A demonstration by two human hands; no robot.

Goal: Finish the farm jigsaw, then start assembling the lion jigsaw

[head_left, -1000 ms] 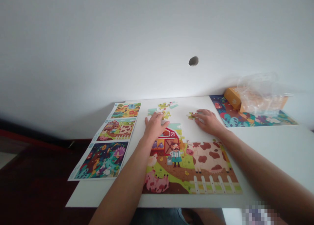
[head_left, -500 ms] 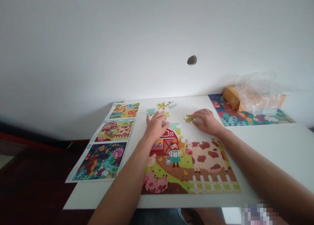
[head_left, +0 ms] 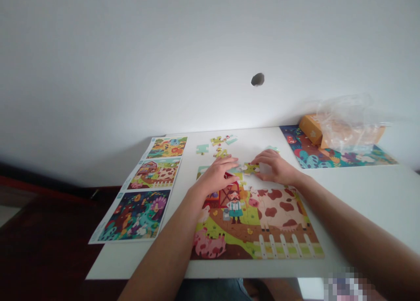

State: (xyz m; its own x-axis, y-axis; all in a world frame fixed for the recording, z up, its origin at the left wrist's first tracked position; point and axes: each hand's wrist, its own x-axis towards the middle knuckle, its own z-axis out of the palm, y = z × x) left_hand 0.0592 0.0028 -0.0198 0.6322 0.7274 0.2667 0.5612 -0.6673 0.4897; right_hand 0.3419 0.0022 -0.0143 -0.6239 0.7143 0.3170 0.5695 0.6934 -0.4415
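Note:
A farm jigsaw puzzle (head_left: 229, 231), largely joined, lies on the white table (head_left: 357, 204), showing a barn, a farmer, a cow, a pig and a white fence. My right hand (head_left: 275, 166) pinches a green puzzle piece (head_left: 252, 168) just above the cow's head, at the uneven upper edge of the picture. Over the barn roof rests my left hand (head_left: 218, 174), fingers stretched and thumb apart, covering part of the roof. Several loose pieces lie beyond it, among them a pale blue piece (head_left: 202, 148) and a green piece (head_left: 220, 152). Another piece (head_left: 273, 148) is partly hidden behind my right hand.
A sheet with three printed pictures (head_left: 141, 174) lies along the table's left side. At the back right, an orange box (head_left: 310, 129) and a clear plastic bag (head_left: 348, 126) sit on a dark, colourful picture (head_left: 328, 159). A wall with a hole (head_left: 257, 79) rises behind.
My right hand has brought the green piece left and nearer to the joined puzzle. My left hand has slid right and slightly nearer, uncovering the pale blue piece.

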